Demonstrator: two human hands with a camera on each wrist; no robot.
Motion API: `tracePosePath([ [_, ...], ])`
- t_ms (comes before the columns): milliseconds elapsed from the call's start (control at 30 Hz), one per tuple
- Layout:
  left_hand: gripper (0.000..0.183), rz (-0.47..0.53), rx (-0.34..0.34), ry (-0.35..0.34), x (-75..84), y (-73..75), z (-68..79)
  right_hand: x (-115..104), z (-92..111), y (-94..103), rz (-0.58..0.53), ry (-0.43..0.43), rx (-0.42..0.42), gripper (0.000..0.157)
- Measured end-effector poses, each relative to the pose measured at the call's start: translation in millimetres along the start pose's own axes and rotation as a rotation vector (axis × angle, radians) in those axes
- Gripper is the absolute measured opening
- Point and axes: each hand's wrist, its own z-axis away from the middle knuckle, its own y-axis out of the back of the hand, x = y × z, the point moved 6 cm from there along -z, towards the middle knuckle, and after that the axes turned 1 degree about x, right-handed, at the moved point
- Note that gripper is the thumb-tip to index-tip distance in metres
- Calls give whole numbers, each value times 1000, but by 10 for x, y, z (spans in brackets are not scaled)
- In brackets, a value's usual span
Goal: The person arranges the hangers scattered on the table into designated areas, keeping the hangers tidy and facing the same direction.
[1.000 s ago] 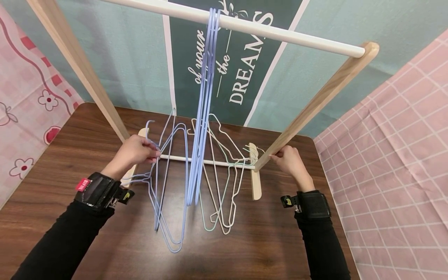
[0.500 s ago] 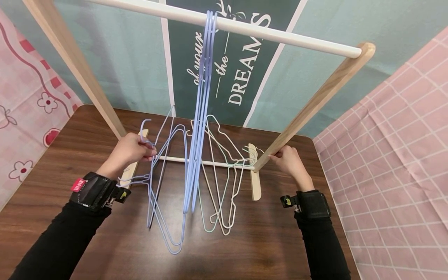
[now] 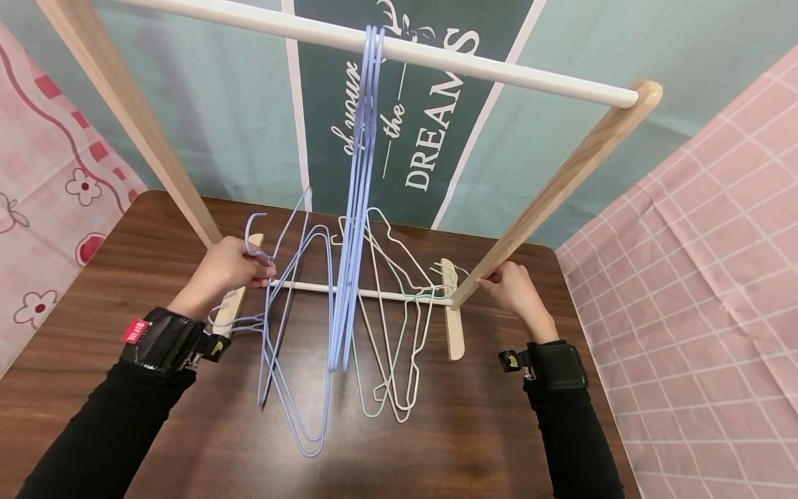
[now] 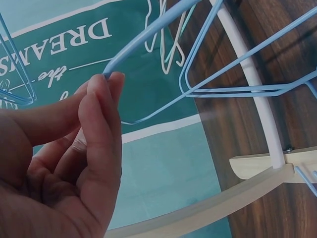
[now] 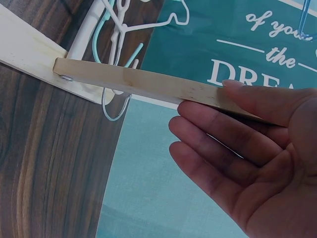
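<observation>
My left hand (image 3: 233, 269) pinches a periwinkle-blue clothes hanger (image 3: 267, 346) between thumb and fingertips, its hook rising above the fingers. In the left wrist view the fingertips close on the blue hanger's bar (image 4: 143, 37). My right hand (image 3: 514, 285) grips the clothes rack's right wooden post (image 3: 555, 184) low down. The right wrist view has the thumb on one face of that post (image 5: 163, 87) and the fingers against the other. Several blue hangers (image 3: 358, 208) hang bunched from the rack's white top rail (image 3: 499, 69).
Two blue hangers (image 3: 318, 443) lie left of centre on the wooden table (image 3: 461, 430). White and mint hangers (image 3: 389, 367) lie right of centre, across the white lower bar (image 3: 312, 286). The left post (image 3: 143, 138) rises beside my left hand. Fabric hangs behind and on both sides.
My left hand has moved slightly left with the blue hanger, away from the hanging bunch. The bunched hangers have swayed a little. My right hand stays on the post.
</observation>
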Motion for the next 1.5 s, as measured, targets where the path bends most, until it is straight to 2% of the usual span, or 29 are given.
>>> tracePosePath([
  [433, 17, -32, -13, -6, 41, 42, -9, -22, 10, 10, 8, -5, -1, 19],
  [633, 18, 5, 0, -27, 76, 63, 11, -19, 14, 9, 11, -1, 6, 19],
  [733, 17, -25, 8, -46, 122, 84, 10, -16, 14, 10, 13, 0, 7, 19],
  [867, 16, -120, 9, -61, 201, 125, -3, -6, 13, 2, 8, -8, 8, 19],
  [967, 17, -143, 8, -60, 262, 154, -17, 1, 10, -3, 8, -6, 10, 19],
  [1067, 17, -127, 9, -60, 339, 181, -22, -6, 6, 0, 10, 7, 12, 19],
  [1233, 17, -34, 7, -36, 524, 232, -27, -16, 2, 11, 9, 5, 9, 19],
  [1500, 17, -66, 10, -77, 865, 309, 10, -19, -1, 16, 2, -9, 5, 20],
])
